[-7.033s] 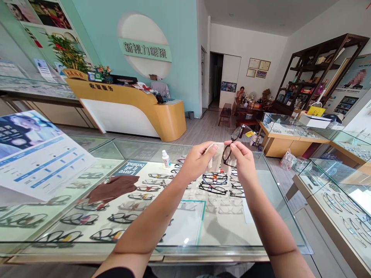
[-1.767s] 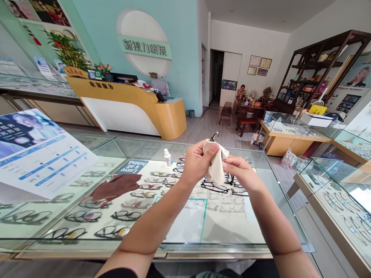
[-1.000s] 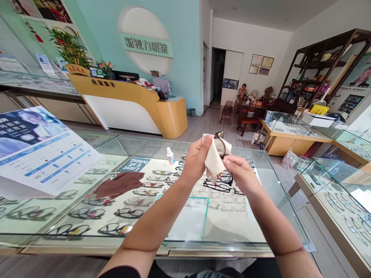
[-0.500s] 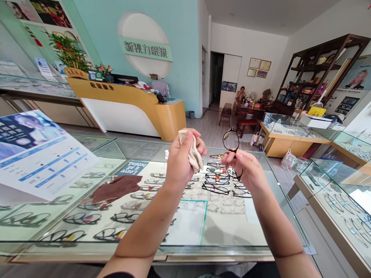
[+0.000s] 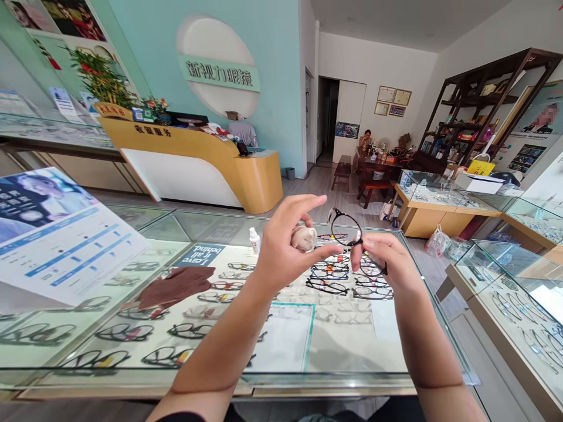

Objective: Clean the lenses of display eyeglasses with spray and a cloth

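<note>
Bunched inside my left hand (image 5: 285, 240) is a cream cleaning cloth (image 5: 304, 237), gripped by the curled lower fingers. The thumb and index finger of that hand stretch out on either side of the near lens of the eyeglasses (image 5: 346, 228), which have dark round frames. My right hand (image 5: 391, 261) pinches these glasses near the bridge, holding them tilted above the glass display case (image 5: 352, 346). One lens stands up toward my left hand; the other hangs partly behind the right fingers. Rows of eyeglass frames (image 5: 328, 286) lie below my hands inside the case.
A brown cloth (image 5: 176, 287) lies on the case to the left, near a small white bottle (image 5: 254, 240). A folded leaflet stand (image 5: 65, 234) rises at the far left. Beyond are a yellow counter (image 5: 259, 181), more display cases (image 5: 444, 202) and a seated person (image 5: 365, 139).
My left thumb and index finger have spread apart toward the glasses, and the cloth has moved back into the palm. The glasses have tilted, and my right hand has shifted slightly right.
</note>
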`<state>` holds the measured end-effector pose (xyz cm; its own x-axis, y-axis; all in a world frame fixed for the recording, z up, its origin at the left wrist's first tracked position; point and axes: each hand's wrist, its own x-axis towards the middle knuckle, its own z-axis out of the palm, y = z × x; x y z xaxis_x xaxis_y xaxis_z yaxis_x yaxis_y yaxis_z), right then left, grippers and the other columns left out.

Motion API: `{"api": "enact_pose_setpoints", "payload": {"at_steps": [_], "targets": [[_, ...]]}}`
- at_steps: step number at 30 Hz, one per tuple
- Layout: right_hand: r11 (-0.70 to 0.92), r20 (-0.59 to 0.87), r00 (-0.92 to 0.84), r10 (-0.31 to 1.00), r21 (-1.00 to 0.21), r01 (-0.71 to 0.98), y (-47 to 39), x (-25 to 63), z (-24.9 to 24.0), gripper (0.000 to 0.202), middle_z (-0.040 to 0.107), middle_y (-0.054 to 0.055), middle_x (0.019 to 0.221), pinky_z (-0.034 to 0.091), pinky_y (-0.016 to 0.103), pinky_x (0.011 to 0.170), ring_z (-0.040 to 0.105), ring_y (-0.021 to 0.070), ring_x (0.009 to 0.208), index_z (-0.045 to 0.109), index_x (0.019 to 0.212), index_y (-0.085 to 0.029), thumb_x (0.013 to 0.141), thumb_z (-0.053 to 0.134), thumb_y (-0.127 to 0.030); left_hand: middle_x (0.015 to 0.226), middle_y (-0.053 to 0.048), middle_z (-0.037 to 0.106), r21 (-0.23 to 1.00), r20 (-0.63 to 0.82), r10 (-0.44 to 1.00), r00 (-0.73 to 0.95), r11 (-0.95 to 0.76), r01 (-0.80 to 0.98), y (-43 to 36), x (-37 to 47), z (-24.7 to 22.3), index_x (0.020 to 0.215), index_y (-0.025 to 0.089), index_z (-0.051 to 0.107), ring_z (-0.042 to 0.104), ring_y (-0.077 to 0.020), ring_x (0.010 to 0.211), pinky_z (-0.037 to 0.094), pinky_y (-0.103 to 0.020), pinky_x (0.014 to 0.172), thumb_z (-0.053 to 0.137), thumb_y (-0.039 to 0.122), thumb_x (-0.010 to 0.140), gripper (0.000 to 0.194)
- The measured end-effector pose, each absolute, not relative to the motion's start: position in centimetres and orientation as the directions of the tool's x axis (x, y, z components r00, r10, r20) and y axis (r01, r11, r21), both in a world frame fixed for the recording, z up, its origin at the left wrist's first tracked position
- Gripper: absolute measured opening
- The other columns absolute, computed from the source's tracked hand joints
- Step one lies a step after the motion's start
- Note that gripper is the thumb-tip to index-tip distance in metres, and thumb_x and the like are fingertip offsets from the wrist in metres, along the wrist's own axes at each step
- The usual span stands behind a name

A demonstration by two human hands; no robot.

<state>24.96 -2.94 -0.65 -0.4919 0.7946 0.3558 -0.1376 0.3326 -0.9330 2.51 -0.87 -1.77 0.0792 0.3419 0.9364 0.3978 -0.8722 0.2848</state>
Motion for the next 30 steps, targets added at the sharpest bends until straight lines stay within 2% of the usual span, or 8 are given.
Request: {"api": "enact_pose_setpoints", "payload": {"at_steps": [3, 8, 13, 18, 21, 23, 26, 30], "targets": [[0.337, 0.335, -0.522, 0.784, -0.937, -0.095, -3.1, 25.4, -0.3, 0.04, 0.07, 0.003, 0.068, 0.048, 0.034, 0.075, 0.058, 0.0167, 0.067, 0.076, 0.071, -0.02, 0.097, 0.067, -0.049, 0.127, -0.009, 0.073, 0.205, 0.94, 0.3, 0.16, -0.876, 0.437, -1.0, 2.6, -2.0, 0.139, 0.027, 0.066, 0.062, -0.0116, 0.074, 0.058, -0.029, 0.072, 0.087, 0.057, 0.084, 0.067], [0.36, 0.326, -0.551, 0.769, -0.932, -0.048, -3.1, 25.8, 0.0, 0.044, 0.07, 0.004, 0.068, 0.049, 0.033, 0.074, 0.057, 0.0163, 0.067, 0.072, 0.068, -0.019, 0.097, 0.068, -0.052, 0.117, -0.008, 0.076, 0.102, 0.945, 0.227, 0.235, -0.888, 0.448, -1.0, 2.7, -2.1, 0.134, 0.024, 0.069, 0.069, -0.0146, 0.081, 0.06, -0.028, 0.075, 0.088, 0.052, 0.085, 0.06], [0.396, 0.326, -0.571, 0.753, -0.918, -0.002, -3.3, 26.1, 0.2, 0.046, 0.069, 0.003, 0.067, 0.049, 0.033, 0.071, 0.056, 0.0159, 0.066, 0.071, 0.067, -0.02, 0.099, 0.065, -0.052, 0.114, -0.008, 0.077, 0.059, 0.949, 0.187, 0.253, -0.896, 0.439, -0.9, 2.8, -2.0, 0.129, 0.024, 0.071, 0.073, -0.0177, 0.089, 0.062, -0.029, 0.081, 0.088, 0.048, 0.085, 0.053], [0.619, 0.511, -0.436, 0.741, -0.772, 0.148, -3.8, 26.2, -0.1, 0.045, 0.07, 0.003, 0.079, 0.049, 0.035, 0.076, 0.061, 0.0182, 0.075, 0.074, 0.082, -0.023, 0.106, 0.055, -0.055, 0.11, -0.007, 0.077, 0.042, 0.975, 0.129, 0.18, -0.905, 0.422, -0.8, 2.9, -2.1, 0.124, 0.025, 0.074, 0.072, -0.0181, 0.086, 0.06, -0.029, 0.074, 0.093, 0.046, 0.08, 0.052], [0.739, 0.705, -0.225, 0.672, -0.621, 0.26, -4.1, 26.3, -0.5, 0.034, 0.074, 0.006, 0.105, 0.052, 0.04, 0.092, 0.067, 0.023, 0.099, 0.073, 0.112, -0.026, 0.104, 0.058, -0.056, 0.107, -0.006, 0.075, 0.086, 0.991, 0.124, 0.051, -0.88, 0.468, -0.9, 2.9, -2.1, 0.12, 0.027, 0.075, 0.067, -0.0164, 0.078, 0.059, -0.03, 0.071, 0.096, 0.049, 0.075, 0.054], [0.792, 0.807, -0.135, 0.575, -0.508, 0.338, -4.2, 26.3, -0.7, 0.037, 0.072, 0.008, 0.118, 0.051, 0.045, 0.101, 0.067, 0.0258, 0.112, 0.068, 0.127, -0.028, 0.102, 0.062, -0.055, 0.1, -0.004, 0.073, 0.164, 0.986, 0.153, -0.063, -0.847, 0.505, -1.1, 2.9, -2.0, 0.113, 0.027, 0.077, 0.063, -0.0157, 0.074, 0.057, -0.032, 0.071, 0.096, 0.054, 0.074, 0.051], [0.802, 0.868, -0.111, 0.485, -0.39, 0.453, -4.2, 26.2, -0.8, 0.04, 0.071, 0.008, 0.121, 0.052, 0.047, 0.102, 0.067, 0.0273, 0.114, 0.064, 0.131, -0.028, 0.097, 0.07, -0.048, 0.092, -0.003, 0.069, 0.273, 0.961, 0.203, -0.189, -0.806, 0.526, -1.2, 3.0, -2.0, 0.105, 0.026, 0.076, 0.061, -0.0169, 0.076, 0.055, -0.033, 0.071, 0.094, 0.058, 0.075, 0.048], [0.768, 0.874, -0.096, 0.477, -0.361, 0.529, -4.0, 25.7, -1.0, 0.039, 0.073, 0.007, 0.116, 0.054, 0.045, 0.097, 0.068, 0.0258, 0.109, 0.063, 0.13, -0.028, 0.094, 0.075, -0.039, 0.089, -0.002, 0.066, 0.35, 0.934, 0.26, -0.244, -0.798, 0.491, -1.1, 3.1, -2.2, 0.101, 0.024, 0.075, 0.06, -0.0174, 0.078, 0.053, -0.033, 0.072, 0.094, 0.061, 0.073, 0.05]]}}
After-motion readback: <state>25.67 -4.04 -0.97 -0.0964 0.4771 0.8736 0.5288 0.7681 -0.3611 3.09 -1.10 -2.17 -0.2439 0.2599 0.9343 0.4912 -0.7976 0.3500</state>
